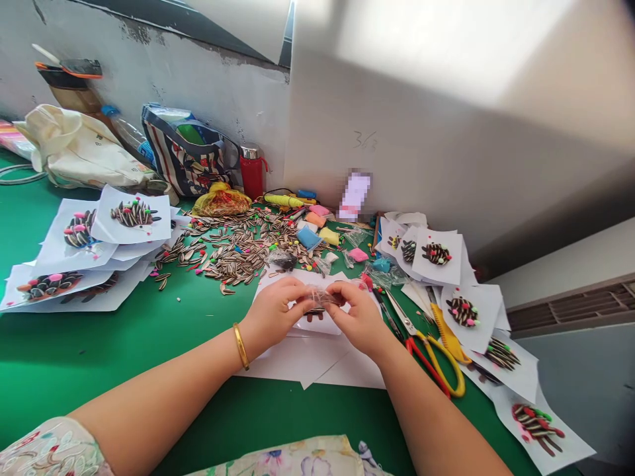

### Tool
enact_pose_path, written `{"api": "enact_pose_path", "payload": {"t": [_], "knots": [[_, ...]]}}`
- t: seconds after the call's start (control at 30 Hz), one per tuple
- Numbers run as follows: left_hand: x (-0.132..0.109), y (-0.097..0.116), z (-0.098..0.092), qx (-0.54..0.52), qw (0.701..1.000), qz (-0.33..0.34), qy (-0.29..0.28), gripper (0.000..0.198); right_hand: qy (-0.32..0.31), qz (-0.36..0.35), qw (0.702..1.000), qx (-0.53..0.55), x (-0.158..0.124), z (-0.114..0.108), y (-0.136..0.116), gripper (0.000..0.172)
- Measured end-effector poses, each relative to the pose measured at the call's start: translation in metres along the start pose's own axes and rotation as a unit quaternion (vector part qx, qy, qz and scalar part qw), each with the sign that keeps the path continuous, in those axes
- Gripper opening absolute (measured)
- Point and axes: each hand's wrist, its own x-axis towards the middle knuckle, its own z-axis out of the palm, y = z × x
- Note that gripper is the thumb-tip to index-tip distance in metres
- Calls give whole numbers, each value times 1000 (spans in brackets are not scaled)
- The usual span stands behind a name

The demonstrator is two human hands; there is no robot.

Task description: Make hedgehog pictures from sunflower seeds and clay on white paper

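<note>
My left hand [278,309] and my right hand [358,316] meet over a white paper sheet [317,357] on the green table [99,357]. Both pinch a small clear plastic wrapper [323,296] between their fingertips. A dark piece shows under the wrapper on the paper; I cannot make out what it is. A gold bangle [241,345] circles my left wrist. A heap of striped sunflower seeds [233,251] lies just beyond my hands.
Paper sheets with seed hedgehogs [133,215] are stacked at the left, with more hedgehog sheets [464,311] along the right. Scissors with yellow and red handles [436,357] lie right of my right hand. Coloured clay blocks [308,237], a red flask [253,170] and bags [186,152] stand against the wall.
</note>
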Motion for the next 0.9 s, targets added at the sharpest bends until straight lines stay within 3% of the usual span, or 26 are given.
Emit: {"api": "enact_pose_path", "payload": {"t": [0.2, 0.37, 0.73, 0.9], "knots": [[-2, 2, 0, 41, 997, 50, -46, 14, -50, -9, 999, 2, -2, 2, -10, 13], [-2, 2, 1, 91, 991, 88, -34, 19, -52, 12, 998, -18, -2, 3, -7, 11], [-6, -2, 4, -29, 999, 25, 25, 9, -14, -4, 999, -31, -2, 3, -5, 8], [-2, 0, -1, -107, 988, -15, 108, 10, 43, 24, 998, -27, 1, 1, 2, 7]]}}
